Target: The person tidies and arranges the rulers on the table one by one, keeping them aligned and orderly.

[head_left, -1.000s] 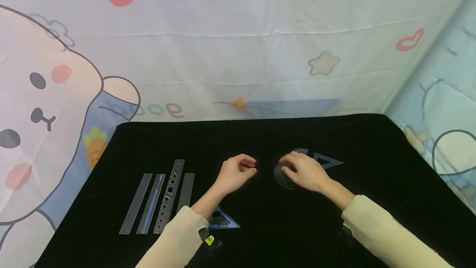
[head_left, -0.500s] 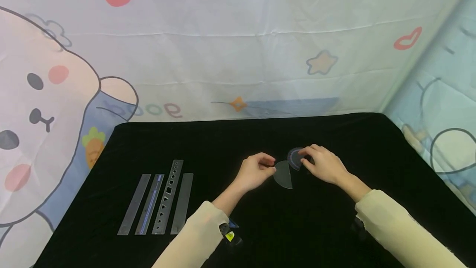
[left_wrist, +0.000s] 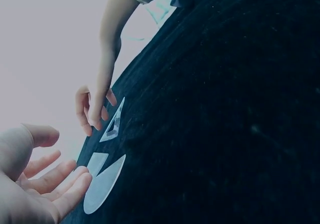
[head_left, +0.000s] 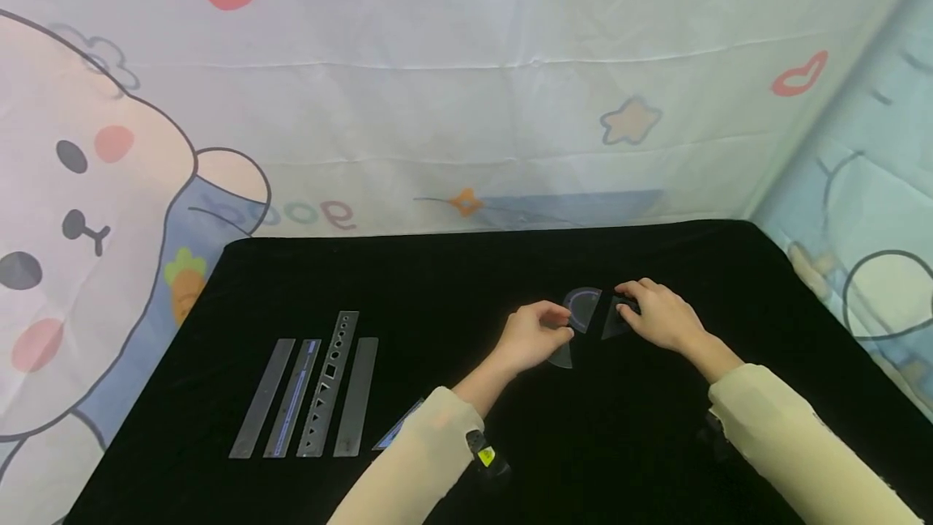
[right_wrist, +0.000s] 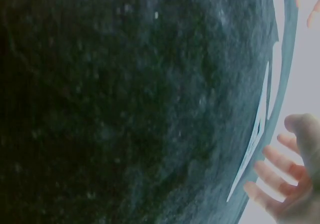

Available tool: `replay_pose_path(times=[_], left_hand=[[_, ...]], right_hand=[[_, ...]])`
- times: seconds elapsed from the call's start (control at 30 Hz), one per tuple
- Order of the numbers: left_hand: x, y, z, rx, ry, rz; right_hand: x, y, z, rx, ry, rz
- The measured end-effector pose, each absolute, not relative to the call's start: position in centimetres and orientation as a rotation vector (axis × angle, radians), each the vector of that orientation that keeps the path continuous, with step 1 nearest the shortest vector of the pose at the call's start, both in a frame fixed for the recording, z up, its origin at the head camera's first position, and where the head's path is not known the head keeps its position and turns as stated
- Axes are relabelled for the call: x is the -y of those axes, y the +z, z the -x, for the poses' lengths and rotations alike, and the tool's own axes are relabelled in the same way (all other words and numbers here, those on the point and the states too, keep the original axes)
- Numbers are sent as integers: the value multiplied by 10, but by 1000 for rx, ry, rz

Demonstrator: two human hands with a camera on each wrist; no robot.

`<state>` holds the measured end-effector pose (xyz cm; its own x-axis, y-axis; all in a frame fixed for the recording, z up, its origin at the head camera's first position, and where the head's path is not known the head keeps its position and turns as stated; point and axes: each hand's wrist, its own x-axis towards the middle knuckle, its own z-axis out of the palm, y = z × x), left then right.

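My left hand (head_left: 535,336) hovers over a clear half-round protractor (head_left: 561,358), hiding much of it in the head view. Its fingers are loosely bent and hold nothing; the left wrist view has them beside that protractor (left_wrist: 105,188). Just beyond lies a second protractor with a blue arc (head_left: 585,311). My right hand (head_left: 662,316) is above a clear triangular set square (head_left: 614,326) and covers its right part. In the right wrist view the fingers of the right hand (right_wrist: 292,179) are spread, apart from the set square (right_wrist: 248,151).
Several straight rulers lie side by side at the left, among them a stencil ruler (head_left: 328,383) with cut-out shapes. Another set square (head_left: 394,430) shows partly behind my left sleeve (head_left: 419,460). A black cloth (head_left: 466,266) covers the table; a printed curtain (head_left: 466,104) hangs behind.
Both hands have moved right. The left hand has come over the nearer protractor. The right hand has passed from the protractors to the set square beside them.
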<state>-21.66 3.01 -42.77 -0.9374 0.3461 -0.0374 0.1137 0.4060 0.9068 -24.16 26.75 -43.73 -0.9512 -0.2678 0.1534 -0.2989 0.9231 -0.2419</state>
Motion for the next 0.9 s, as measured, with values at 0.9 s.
replay_pose_path(times=[0.9], left_hand=[[-81, -426, 231, -2422, 1479, -252]], right_hand=[[-284, -432, 257, 3111, 599, -317]])
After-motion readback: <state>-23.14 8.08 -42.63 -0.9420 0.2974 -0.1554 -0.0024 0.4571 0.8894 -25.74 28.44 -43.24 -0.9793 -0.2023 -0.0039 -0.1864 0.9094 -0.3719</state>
